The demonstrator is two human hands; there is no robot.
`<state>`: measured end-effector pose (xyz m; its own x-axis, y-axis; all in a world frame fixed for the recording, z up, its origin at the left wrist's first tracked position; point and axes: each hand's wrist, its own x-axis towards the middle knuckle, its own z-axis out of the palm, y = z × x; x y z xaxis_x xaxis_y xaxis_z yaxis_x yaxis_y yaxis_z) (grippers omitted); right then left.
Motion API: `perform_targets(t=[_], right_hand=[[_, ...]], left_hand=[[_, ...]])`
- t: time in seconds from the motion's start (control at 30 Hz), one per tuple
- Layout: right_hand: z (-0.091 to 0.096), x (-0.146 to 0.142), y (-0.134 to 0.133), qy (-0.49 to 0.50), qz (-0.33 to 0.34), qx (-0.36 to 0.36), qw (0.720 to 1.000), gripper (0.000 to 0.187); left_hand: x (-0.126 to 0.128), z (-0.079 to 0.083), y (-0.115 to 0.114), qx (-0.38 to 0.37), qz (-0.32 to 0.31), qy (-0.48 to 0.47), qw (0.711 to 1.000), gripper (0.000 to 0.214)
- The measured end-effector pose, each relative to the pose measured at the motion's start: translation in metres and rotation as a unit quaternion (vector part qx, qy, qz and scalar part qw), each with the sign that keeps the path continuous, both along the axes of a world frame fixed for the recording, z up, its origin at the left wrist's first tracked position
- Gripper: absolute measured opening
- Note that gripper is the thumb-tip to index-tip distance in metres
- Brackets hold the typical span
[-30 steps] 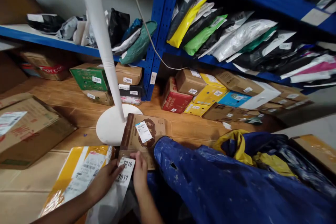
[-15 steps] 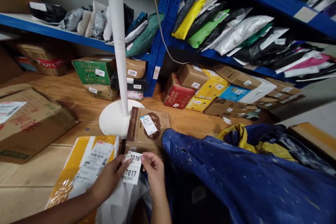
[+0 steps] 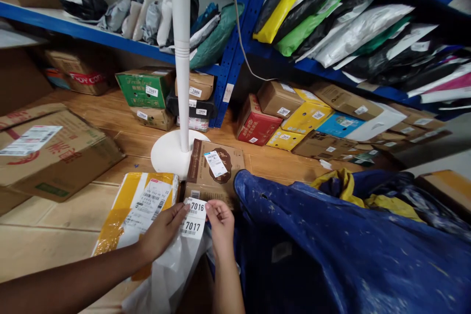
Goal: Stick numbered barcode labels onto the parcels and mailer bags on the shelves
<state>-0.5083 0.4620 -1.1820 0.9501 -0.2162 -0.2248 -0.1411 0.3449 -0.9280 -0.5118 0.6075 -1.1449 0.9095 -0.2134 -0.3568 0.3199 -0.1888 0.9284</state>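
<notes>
Both my hands hold a white strip of number labels (image 3: 194, 218) reading 7016 and 7017. My left hand (image 3: 163, 232) pinches its left edge. At the top right corner of the strip, the fingers of my right hand (image 3: 220, 224) are pinched together. Just behind the strip lies a brown box (image 3: 215, 173) with a white shipping label on top. A yellow taped parcel (image 3: 138, 208) lies to the left of it. A white plastic bag (image 3: 172, 274) sits under my hands.
A white stand with a round base (image 3: 171, 152) rises behind the brown box. A big blue sack (image 3: 331, 245) fills the right foreground. Blue shelves (image 3: 235, 49) hold mailer bags, with numbered boxes on the wooden floor below. A large cardboard box (image 3: 51, 154) sits left.
My hands have lifted the label strip off the brown box's front and drawn it slightly toward me. The view has shifted left and down.
</notes>
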Motion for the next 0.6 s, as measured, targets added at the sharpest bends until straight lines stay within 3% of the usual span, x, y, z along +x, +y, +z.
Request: perform_targets(t=[0.3,0.47,0.6], right_hand=[[-0.011,-0.006,-0.004,-0.004,-0.011,0.007,1.0,0.031],[-0.025,-0.011,-0.001,0.025,0.016,0.079,0.996,0.046],[-0.034,-0.017,0.007,0.023,0.07,0.063,0.995,0.03]], left_hand=[[-0.007,-0.005,-0.004,0.062,-0.022,-0.031,0.997,0.041],[-0.006,-0.01,-0.001,0.122,-0.073,-0.044,0.989,0.037],[-0.006,-0.015,0.004,0.205,-0.045,-0.066,0.975,0.037]])
